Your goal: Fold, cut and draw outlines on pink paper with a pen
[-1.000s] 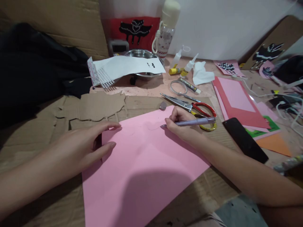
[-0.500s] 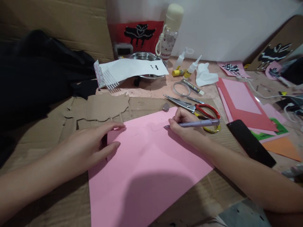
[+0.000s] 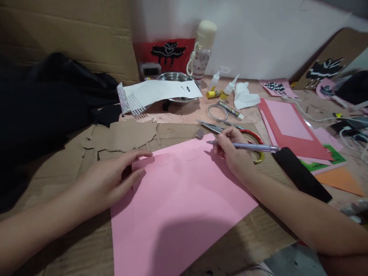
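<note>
A large pink sheet of paper (image 3: 184, 195) lies on brown cardboard in front of me, with a faint curved line drawn near its far edge. My left hand (image 3: 120, 176) rests on the sheet's left edge, fingers spread. In my right hand (image 3: 234, 151) a slim purple pen (image 3: 253, 147) is pinched, its tip pointing left and seemingly just above the paper. A small grey eraser-like lump (image 3: 199, 134) sits at the sheet's far edge. Scissors with red and yellow handles (image 3: 254, 134) lie behind my right hand, which partly hides them.
Cardboard pieces (image 3: 123, 135) and black cloth (image 3: 51, 99) lie left. A metal bowl (image 3: 175, 76), a bottle (image 3: 202, 53), glue bottles (image 3: 228, 89) and a tissue (image 3: 245, 96) stand behind. Right are a black phone-like slab (image 3: 301, 174) and red paper (image 3: 287, 134).
My right hand has moved right and lifted the pen off the end of the drawn line. My left hand stays on the sheet. The view has tilted slightly.
</note>
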`<state>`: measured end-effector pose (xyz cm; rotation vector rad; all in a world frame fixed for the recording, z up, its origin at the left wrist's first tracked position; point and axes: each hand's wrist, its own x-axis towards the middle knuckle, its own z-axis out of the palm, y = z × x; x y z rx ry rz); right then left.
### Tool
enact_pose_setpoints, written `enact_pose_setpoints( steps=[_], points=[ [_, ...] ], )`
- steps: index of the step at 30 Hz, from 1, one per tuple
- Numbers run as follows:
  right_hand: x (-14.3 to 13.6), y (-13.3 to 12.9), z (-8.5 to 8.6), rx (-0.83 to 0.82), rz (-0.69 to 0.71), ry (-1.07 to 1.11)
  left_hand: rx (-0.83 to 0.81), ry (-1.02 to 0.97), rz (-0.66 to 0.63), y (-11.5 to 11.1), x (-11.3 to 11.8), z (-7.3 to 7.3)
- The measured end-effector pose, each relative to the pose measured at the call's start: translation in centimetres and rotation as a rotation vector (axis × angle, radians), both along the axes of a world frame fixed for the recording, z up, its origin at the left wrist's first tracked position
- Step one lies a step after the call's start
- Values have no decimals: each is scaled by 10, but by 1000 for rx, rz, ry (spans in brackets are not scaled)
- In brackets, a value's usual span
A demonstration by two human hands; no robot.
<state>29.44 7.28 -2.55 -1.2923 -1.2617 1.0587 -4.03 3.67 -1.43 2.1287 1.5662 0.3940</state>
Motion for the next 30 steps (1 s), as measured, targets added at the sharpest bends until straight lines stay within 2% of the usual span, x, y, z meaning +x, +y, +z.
enact_pose_setpoints(
  steps=[4, 10, 19, 30],
  points=[
    [7, 10, -5, 13, -27, 57, 54, 100, 10, 0, 3, -2],
    [8, 11, -11, 53, -34, 110, 77, 110, -7, 5, 7, -1],
    [4, 3, -3, 1, -34, 47, 117, 32, -16, 7, 6, -8],
    [8, 0, -5, 20, -10, -59, 115, -2, -22, 6, 7, -4]
  ],
)
